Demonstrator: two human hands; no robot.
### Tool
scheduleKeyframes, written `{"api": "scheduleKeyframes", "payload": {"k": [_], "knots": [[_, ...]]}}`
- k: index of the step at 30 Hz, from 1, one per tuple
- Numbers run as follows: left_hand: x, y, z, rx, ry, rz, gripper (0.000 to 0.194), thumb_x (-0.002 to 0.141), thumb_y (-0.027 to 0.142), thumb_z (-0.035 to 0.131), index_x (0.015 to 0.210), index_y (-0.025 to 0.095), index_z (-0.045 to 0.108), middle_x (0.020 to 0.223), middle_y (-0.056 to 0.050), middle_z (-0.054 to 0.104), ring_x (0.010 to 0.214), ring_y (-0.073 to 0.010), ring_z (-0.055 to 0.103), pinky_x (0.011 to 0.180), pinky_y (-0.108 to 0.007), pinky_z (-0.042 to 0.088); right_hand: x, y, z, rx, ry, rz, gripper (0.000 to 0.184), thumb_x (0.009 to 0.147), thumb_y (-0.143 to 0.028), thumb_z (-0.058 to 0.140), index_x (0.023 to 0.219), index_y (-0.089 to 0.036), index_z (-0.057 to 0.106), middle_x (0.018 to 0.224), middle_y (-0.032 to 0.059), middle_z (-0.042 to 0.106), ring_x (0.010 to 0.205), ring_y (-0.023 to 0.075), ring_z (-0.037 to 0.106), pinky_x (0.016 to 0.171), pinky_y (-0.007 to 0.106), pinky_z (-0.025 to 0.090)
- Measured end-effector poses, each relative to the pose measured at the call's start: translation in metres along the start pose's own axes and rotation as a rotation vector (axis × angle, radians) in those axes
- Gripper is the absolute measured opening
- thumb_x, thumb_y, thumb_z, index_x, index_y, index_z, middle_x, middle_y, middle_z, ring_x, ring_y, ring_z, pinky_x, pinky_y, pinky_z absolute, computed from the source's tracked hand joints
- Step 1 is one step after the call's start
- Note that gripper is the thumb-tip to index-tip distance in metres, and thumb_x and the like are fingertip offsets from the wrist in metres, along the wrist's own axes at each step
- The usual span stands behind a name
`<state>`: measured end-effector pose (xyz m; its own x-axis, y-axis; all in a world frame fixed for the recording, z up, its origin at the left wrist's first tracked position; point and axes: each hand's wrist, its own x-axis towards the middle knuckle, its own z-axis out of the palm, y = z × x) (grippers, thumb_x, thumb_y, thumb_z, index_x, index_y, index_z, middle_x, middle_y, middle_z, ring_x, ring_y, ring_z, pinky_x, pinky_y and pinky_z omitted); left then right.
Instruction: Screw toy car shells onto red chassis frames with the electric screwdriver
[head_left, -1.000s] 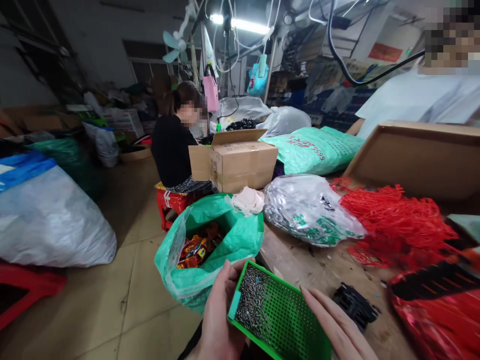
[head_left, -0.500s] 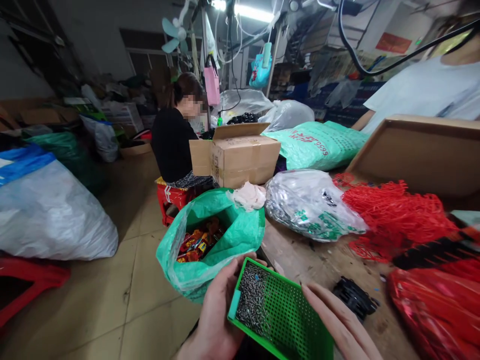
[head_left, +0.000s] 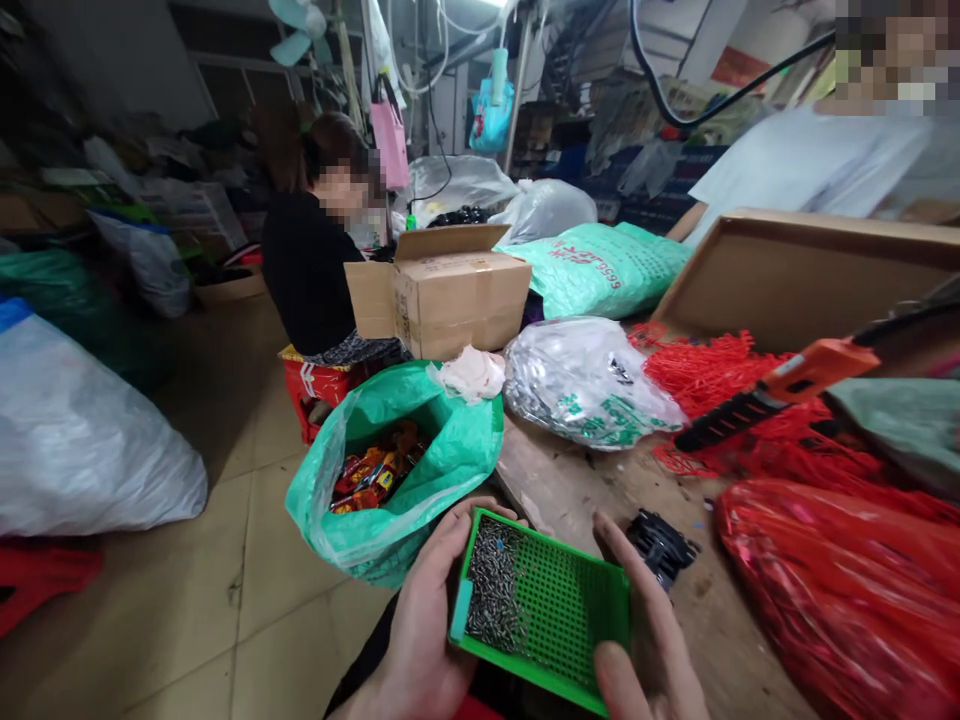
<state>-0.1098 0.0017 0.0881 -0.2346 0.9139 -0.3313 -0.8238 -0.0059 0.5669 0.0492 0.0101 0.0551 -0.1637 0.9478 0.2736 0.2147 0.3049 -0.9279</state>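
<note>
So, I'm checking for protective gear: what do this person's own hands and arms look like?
Both the left hand and the right hand are bare, with no gloves or rings visible. Dark fabric lies beside the left forearm, possibly a sleeve.

The left hand (head_left: pixel 424 615) and right hand (head_left: pixel 637 625) are bare, and a dark sleeve (head_left: pixel 356 675), probably black though dim and cut off by the frame edge, covers the left forearm.
</note>
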Motion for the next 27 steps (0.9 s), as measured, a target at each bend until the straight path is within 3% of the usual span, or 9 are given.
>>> {"api": "scheduleKeyframes", "payload": {"k": [3, 5, 9, 17, 22, 27], "knots": [[0.000, -0.002, 0.001, 0.180, 0.045, 0.053, 0.025, 0.092, 0.039, 0.068, 0.097, 0.016, 0.078, 0.097, -0.007, 0.078, 0.088, -0.0195, 0.071, 0.081, -0.026, 0.056, -0.003, 0.003, 0.000, 0.031, 0.080, 0.127, 0.052, 0.105, -0.040, 0.047, 0.155, -0.026, 0.046, 0.159, 0.0077, 0.050, 0.148, 0.0318, 0.045, 0.114, 0.047, 0.050], [0.000, -0.002, 0.002, 0.251, 0.080, 0.088, 0.027, 0.092, 0.041, 0.068, 0.101, 0.018, 0.079, 0.101, -0.007, 0.079, 0.093, -0.0211, 0.072, 0.083, -0.026, 0.056, -0.002, 0.006, -0.004, 0.032, 0.113, 0.175, 0.050, 0.105, -0.042, 0.048, 0.152, -0.027, 0.051, 0.157, 0.0077, 0.053, 0.148, 0.0314, 0.046, 0.115, 0.047, 0.049], [-0.002, -0.003, 0.006, 0.304, 0.116, 0.123, 0.029, 0.089, 0.043, 0.069, 0.105, 0.022, 0.081, 0.108, -0.007, 0.081, 0.101, -0.0257, 0.073, 0.089, -0.031, 0.058, -0.004, 0.008, -0.013, 0.049, 0.095, 0.142, 0.052, 0.101, -0.047, 0.055, 0.150, -0.029, 0.053, 0.157, 0.0068, 0.053, 0.149, 0.0314, 0.045, 0.118, 0.049, 0.044], [-0.003, -0.015, 0.007, 0.429, -0.008, 0.056, 0.036, 0.098, 0.045, 0.059, 0.116, 0.021, 0.077, 0.124, -0.010, 0.078, 0.120, -0.0292, 0.069, 0.095, -0.033, 0.058, -0.015, 0.006, -0.008, 0.149, 0.250, 0.272, 0.054, 0.102, -0.057, 0.043, 0.147, -0.030, 0.055, 0.159, 0.0067, 0.051, 0.150, 0.0339, 0.040, 0.125, 0.063, 0.024], [-0.003, -0.020, 0.000, 0.395, -0.066, -0.002, 0.042, 0.100, 0.045, 0.056, 0.134, 0.024, 0.069, 0.142, -0.010, 0.069, 0.137, -0.0302, 0.058, 0.116, -0.042, 0.046, -0.019, 0.016, -0.014, 0.187, 0.285, 0.291, 0.060, 0.101, -0.062, 0.040, 0.151, -0.030, 0.053, 0.160, 0.0056, 0.049, 0.152, 0.0336, 0.038, 0.125, 0.060, 0.025], [0.001, -0.025, -0.008, 0.526, -0.173, -0.015, 0.044, 0.103, 0.045, 0.049, 0.143, 0.030, 0.062, 0.153, -0.007, 0.060, 0.145, -0.0307, 0.050, 0.125, -0.049, 0.034, -0.019, 0.006, -0.019, 0.181, 0.311, 0.391, 0.055, 0.102, -0.062, 0.038, 0.146, -0.035, 0.057, 0.157, 0.0019, 0.054, 0.151, 0.0328, 0.040, 0.125, 0.058, 0.028]]}}
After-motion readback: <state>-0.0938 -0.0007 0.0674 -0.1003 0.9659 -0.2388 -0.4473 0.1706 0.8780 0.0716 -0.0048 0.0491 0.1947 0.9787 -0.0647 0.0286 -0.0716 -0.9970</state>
